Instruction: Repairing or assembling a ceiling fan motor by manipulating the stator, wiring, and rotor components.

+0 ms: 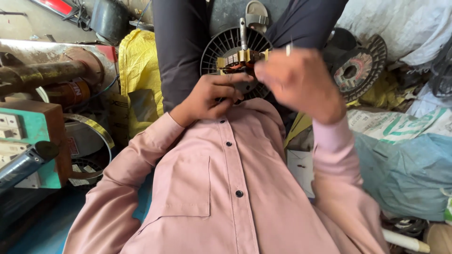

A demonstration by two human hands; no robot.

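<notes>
Hands: two, both bare, both in pink shirt sleeves; they meet at twelve o'clock of the view, above the chest.
Left hand (209, 96): fingers curled and pressed around the underside of the motor armature (240, 63); thumb lies across the front.
Right hand (301, 82): blurred; fingers bunched together at the armature's right edge, pinching a thin pale sliver (288, 49) that stands upright; exact finger closure cannot be told.
Motor armature: one; stacked metal core, brass-yellow on its faces, dark slots between; one grey steel shaft (243, 32) rising from it toward twelve o'clock; held between both hands, just in front of the fan guard.
Fan guard (221, 47): one; round, black plastic, radial ribs; directly behind the armature.
Grinding disc (351, 68): one; round, dark, gritty face, centre hole; at two o'clock, well apart from the hands.
Sandal (256, 16): one; grey, strapped; at twelve o'clock.
Yellow sack (139, 70): one; woven, crumpled; at ten o'clock.
Switch box (23, 136): one; teal, boxy, pale switches; at nine o'clock.
Shirt (226, 188): pink, smooth cloth, dark round buttons; one chest pocket.
</notes>
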